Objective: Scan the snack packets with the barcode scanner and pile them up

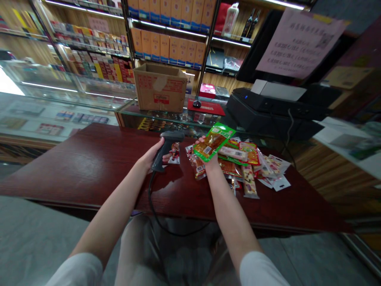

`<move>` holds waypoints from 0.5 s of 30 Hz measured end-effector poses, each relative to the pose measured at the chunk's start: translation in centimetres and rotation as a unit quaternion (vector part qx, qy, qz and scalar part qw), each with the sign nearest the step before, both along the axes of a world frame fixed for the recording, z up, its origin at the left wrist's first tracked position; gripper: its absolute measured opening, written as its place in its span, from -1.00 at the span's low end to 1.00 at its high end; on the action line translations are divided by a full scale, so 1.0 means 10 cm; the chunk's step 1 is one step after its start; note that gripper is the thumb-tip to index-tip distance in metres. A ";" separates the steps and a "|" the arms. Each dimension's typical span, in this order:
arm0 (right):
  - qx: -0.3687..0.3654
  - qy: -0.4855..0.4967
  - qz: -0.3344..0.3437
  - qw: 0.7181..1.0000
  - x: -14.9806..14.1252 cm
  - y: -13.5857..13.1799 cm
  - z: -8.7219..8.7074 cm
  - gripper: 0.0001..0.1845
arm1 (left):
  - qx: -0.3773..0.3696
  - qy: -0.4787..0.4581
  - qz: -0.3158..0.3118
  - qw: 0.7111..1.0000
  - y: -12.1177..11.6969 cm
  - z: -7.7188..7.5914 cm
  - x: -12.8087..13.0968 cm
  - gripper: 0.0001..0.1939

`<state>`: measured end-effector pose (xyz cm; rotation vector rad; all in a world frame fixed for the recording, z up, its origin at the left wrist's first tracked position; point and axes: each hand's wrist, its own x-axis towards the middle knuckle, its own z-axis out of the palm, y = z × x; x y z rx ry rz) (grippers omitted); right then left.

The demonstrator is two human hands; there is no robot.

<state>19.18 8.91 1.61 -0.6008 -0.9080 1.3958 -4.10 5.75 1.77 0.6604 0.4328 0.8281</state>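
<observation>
My left hand [151, 155] is closed around the handle of a black barcode scanner [164, 149], whose head points right. A black cord [151, 198] hangs from its grip and loops below the table edge. In my right hand [210, 162] is a green-edged snack packet [213, 142] with brown food behind a clear window; its barcode label faces up. The packet covers most of that hand's fingers. Under and beside it lies a pile of snack packets [230, 167], with a long nougat-like bar [249, 180] at the front. Another small packet [174, 153] lies behind the scanner.
The dark red wooden table [89, 167] spans the front. Behind it stand a glass display counter [127, 107], an open cardboard box [160, 89], a red mat [206, 107] and a black printer-like machine [262, 105]. A monitor with a pink notice [300, 43] rises at right.
</observation>
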 end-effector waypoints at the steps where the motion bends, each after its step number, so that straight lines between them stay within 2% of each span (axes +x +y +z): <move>1: 0.003 -0.034 -0.013 0.999 0.00 0.02 -0.02 -0.71 | 0.004 0.002 -0.009 1.000 -0.01 0.00 0.01 -0.46; 4: 0.003 -0.113 -0.051 0.992 0.02 0.09 -0.08 -0.62 | 0.028 0.003 -0.024 0.999 -0.02 -0.01 0.06 -0.51; 6: 0.000 -0.130 -0.070 0.989 0.05 0.14 -0.13 -0.57 | 0.046 0.006 -0.034 0.998 -0.03 -0.02 0.08 -0.55; 11: 0.009 -0.123 -0.088 0.988 0.08 0.21 -0.24 -0.56 | 0.088 0.027 -0.065 0.994 -0.04 -0.08 0.14 -0.56; 15: -0.015 -0.055 -0.099 0.993 0.08 0.26 -0.30 -0.60 | 0.111 0.052 -0.079 0.989 -0.06 -0.10 0.18 -0.50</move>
